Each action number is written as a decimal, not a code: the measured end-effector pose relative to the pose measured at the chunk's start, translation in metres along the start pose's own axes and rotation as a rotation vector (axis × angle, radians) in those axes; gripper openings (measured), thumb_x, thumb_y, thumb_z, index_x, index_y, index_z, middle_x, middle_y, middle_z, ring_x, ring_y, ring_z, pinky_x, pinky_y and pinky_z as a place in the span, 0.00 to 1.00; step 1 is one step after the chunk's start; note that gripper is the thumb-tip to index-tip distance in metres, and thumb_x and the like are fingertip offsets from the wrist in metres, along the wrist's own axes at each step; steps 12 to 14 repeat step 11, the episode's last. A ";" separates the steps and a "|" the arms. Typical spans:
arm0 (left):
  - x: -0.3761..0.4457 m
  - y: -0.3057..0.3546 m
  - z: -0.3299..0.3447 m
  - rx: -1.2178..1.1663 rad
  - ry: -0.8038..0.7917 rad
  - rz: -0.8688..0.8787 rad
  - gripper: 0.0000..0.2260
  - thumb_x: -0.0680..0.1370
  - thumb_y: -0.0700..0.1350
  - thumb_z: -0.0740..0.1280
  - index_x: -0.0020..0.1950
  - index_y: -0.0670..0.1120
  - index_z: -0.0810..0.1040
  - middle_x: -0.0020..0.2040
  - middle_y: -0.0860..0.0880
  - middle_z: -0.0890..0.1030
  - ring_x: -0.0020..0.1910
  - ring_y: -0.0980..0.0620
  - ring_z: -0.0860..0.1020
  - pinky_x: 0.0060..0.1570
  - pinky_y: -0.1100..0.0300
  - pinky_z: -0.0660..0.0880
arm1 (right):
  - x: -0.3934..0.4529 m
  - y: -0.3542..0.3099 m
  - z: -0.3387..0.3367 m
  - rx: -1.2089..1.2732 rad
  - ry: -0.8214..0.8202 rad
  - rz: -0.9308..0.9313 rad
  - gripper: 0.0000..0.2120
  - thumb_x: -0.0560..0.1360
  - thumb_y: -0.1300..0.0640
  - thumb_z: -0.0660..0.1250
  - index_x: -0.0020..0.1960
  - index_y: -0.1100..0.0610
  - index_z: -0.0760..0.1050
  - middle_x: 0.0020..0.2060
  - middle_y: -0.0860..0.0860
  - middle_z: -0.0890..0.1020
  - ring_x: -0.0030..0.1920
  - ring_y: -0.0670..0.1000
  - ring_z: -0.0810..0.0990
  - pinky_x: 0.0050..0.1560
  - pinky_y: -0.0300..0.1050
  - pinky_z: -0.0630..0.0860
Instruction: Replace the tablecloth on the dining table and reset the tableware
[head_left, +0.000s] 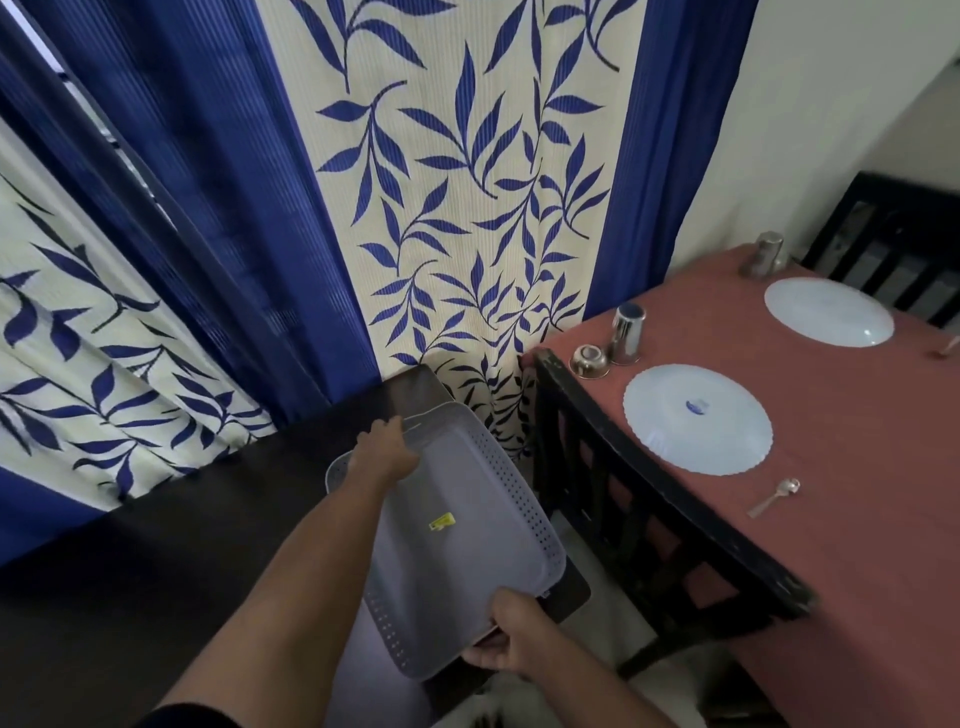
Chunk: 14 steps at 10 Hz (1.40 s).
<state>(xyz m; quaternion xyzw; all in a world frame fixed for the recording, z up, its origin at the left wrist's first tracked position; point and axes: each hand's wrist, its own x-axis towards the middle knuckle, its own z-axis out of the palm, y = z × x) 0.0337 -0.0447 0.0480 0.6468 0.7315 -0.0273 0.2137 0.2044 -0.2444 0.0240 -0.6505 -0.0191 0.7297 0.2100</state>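
Note:
I hold an empty grey perforated tray (457, 525) with a yellow sticker above a dark side surface (156, 561). My left hand (384, 452) grips its far rim and my right hand (511, 642) grips its near corner. To the right, the dining table wears a reddish-brown tablecloth (857, 519). On it lie a white plate (696, 418) with a blue mark, a second white plate (828, 310), a steel tumbler (627, 332), a small steel bowl (589, 361), another steel cup (764, 254) at the far end and a spoon (775, 497).
A black wooden chair (649, 499) stands between the tray and the table. Another dark chair (893, 244) is at the table's far end. Blue and cream leaf-patterned curtains (457, 197) hang behind. A small item (948, 348) lies at the cloth's right edge.

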 end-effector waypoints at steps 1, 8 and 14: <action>0.015 -0.012 0.012 -0.032 -0.036 0.001 0.32 0.74 0.48 0.66 0.77 0.47 0.62 0.72 0.41 0.68 0.68 0.36 0.70 0.67 0.47 0.68 | 0.019 0.002 0.006 -0.009 0.002 0.005 0.09 0.80 0.64 0.56 0.54 0.62 0.74 0.47 0.61 0.81 0.46 0.60 0.80 0.25 0.47 0.79; 0.051 -0.045 0.047 -0.189 -0.138 0.088 0.36 0.75 0.45 0.69 0.80 0.41 0.57 0.79 0.40 0.59 0.78 0.41 0.59 0.75 0.46 0.60 | 0.051 0.011 0.007 0.036 0.011 -0.011 0.13 0.76 0.70 0.55 0.53 0.63 0.76 0.46 0.61 0.84 0.51 0.61 0.83 0.45 0.56 0.83; 0.029 -0.042 0.047 -0.244 -0.097 0.184 0.28 0.71 0.48 0.68 0.71 0.48 0.72 0.65 0.44 0.77 0.62 0.44 0.77 0.63 0.50 0.74 | 0.040 0.020 -0.018 -0.358 0.142 -0.042 0.21 0.81 0.43 0.56 0.55 0.60 0.77 0.37 0.56 0.78 0.36 0.53 0.80 0.53 0.48 0.80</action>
